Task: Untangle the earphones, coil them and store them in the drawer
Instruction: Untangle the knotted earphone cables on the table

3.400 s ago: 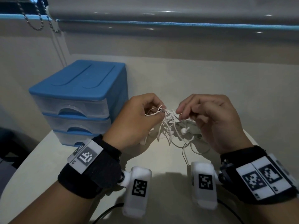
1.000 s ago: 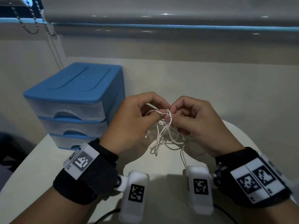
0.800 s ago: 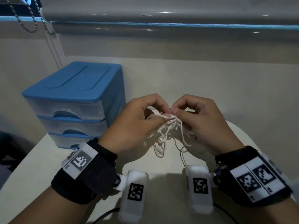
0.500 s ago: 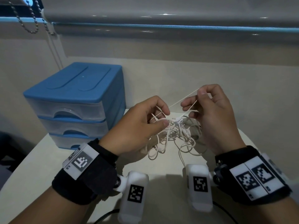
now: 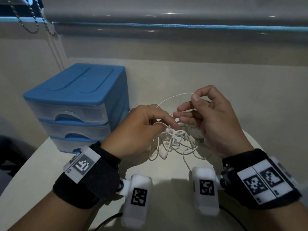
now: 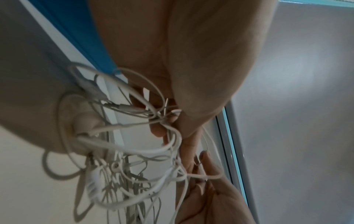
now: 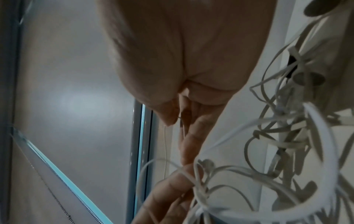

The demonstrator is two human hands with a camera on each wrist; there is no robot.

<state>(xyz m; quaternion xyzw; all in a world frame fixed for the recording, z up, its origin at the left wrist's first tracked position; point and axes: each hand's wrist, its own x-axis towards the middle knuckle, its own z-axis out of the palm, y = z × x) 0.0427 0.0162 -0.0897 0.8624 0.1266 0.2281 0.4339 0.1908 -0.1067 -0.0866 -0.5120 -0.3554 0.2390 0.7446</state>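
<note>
A tangle of white earphones point(image 5: 175, 140) hangs between my hands above the pale table point(image 5: 41, 164). My left hand point(image 5: 143, 129) pinches the knot at its top, and the left wrist view shows those cables point(image 6: 134, 136) looped under its fingers. My right hand point(image 5: 206, 117) is raised beside it, its thumb and forefinger pinching one strand point(image 5: 173, 97) that arcs back to the left hand. The tangle point(image 7: 268, 151) hangs by the right palm in the right wrist view. A blue unit with three clear drawers point(image 5: 75, 105), all closed, stands at the left.
The drawer unit backs onto a beige wall point(image 5: 200, 55). A grey window blind point(image 5: 166, 14) and its bead chain point(image 5: 30, 22) hang above. The table's curved edge point(image 5: 20, 172) runs along the left, with a dark floor beyond it.
The hands first worked close together at the knot. My right hand has since lifted up and to the right, drawing a single strand out of the tangle, while the left hand has held the knot.
</note>
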